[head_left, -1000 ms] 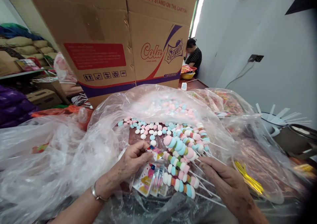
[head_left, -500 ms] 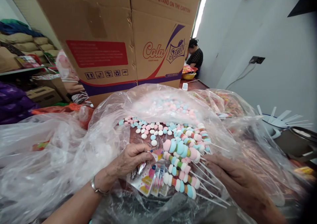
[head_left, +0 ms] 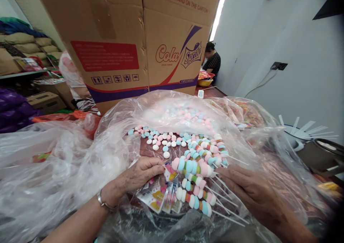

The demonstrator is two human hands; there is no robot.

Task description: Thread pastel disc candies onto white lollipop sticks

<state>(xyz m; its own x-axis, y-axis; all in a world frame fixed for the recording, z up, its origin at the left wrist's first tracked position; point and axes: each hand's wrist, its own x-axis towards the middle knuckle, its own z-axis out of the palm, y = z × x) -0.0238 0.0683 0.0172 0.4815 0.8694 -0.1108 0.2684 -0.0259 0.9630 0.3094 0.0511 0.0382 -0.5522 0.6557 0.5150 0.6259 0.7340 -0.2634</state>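
Note:
Between the thumb and fingers of my left hand (head_left: 145,171) is the edge of a printed plastic wrapper (head_left: 170,172). My right hand (head_left: 243,185) grips the stick end of a marshmallow skewer (head_left: 190,166), threaded with pink, blue and green pieces. The skewer lies almost level, its pink tip at the wrapper's right side; whether the tip is inside the wrapper, I cannot tell. Several more marshmallow skewers (head_left: 196,201) lie below and behind it, white sticks pointing right. A stack of printed wrappers (head_left: 158,199) rests under my left hand.
Loose pastel marshmallows (head_left: 166,148) spill from a clear plastic bag (head_left: 129,105). Behind it stands a tall carton (head_left: 113,28). White sticks fill a mug (head_left: 291,137) at right, beside a dark pot (head_left: 319,157). Crumpled plastic (head_left: 59,185) covers the left. A person (head_left: 213,58) sits beyond.
My right hand and the skewer have moved a little to the left, bringing the tip closer to my left hand. The left hand still pinches the wrapper.

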